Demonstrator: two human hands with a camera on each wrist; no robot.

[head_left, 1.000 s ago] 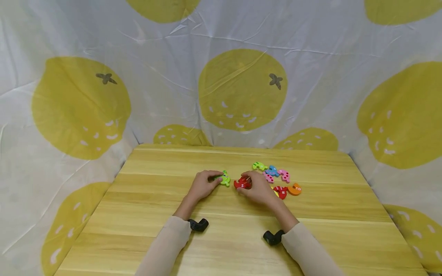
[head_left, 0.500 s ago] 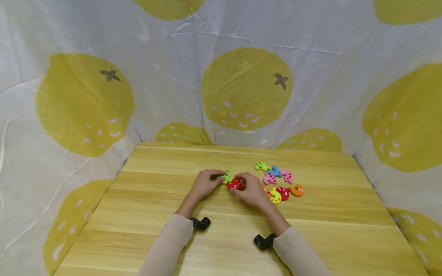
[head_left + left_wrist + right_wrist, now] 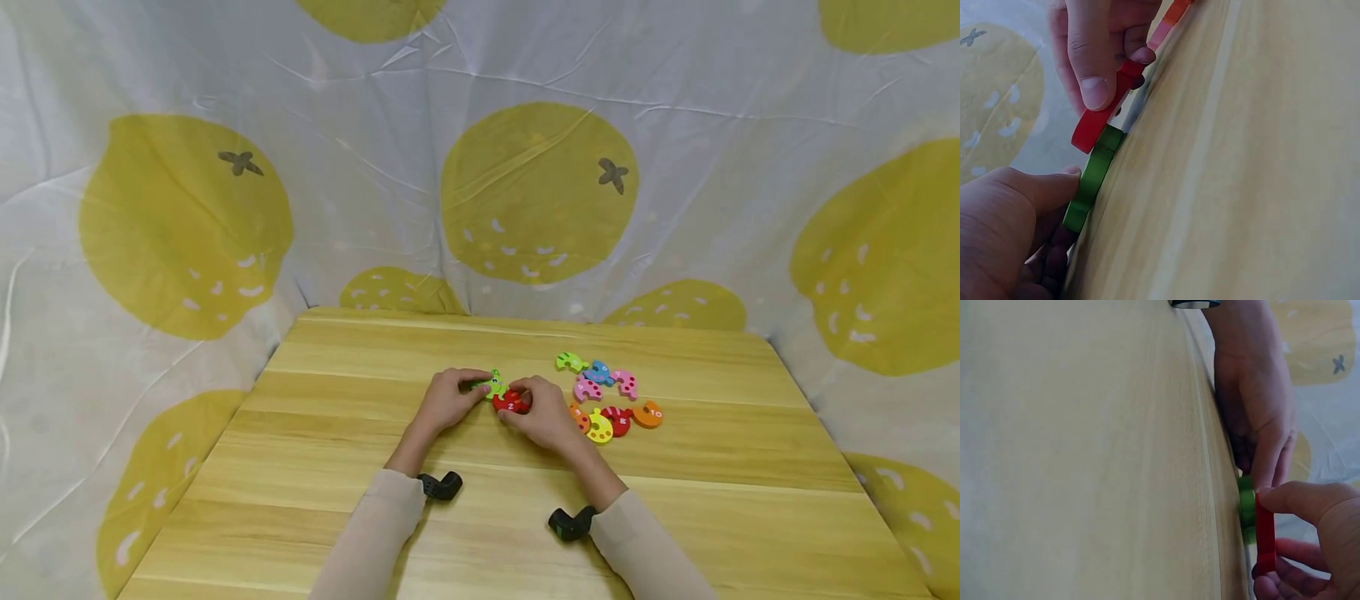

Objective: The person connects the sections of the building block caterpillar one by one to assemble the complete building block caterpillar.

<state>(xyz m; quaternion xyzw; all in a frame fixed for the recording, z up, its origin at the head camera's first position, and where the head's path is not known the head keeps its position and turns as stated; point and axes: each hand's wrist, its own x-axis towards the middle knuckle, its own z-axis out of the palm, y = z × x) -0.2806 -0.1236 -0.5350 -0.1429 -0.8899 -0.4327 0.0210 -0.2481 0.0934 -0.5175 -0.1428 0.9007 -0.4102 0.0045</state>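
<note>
Worktop (image 3: 491, 533), wood-grained, pale yellow; backed and flanked by fruit-printed cloth (image 3: 360, 192). At the centre of the frame: green piece (image 3: 494, 388), pinched by the left hand (image 3: 448, 397); red piece (image 3: 507, 405), marked 2, pinched by the right hand (image 3: 547, 411) just beside it. Whether these are interlocked cannot be told. Right of centre: coloured pieces (image 3: 597, 375), grouped; orange piece (image 3: 579, 417), partly hidden by the right hand. Sleeves (image 3: 377, 525) cut off below.
</note>
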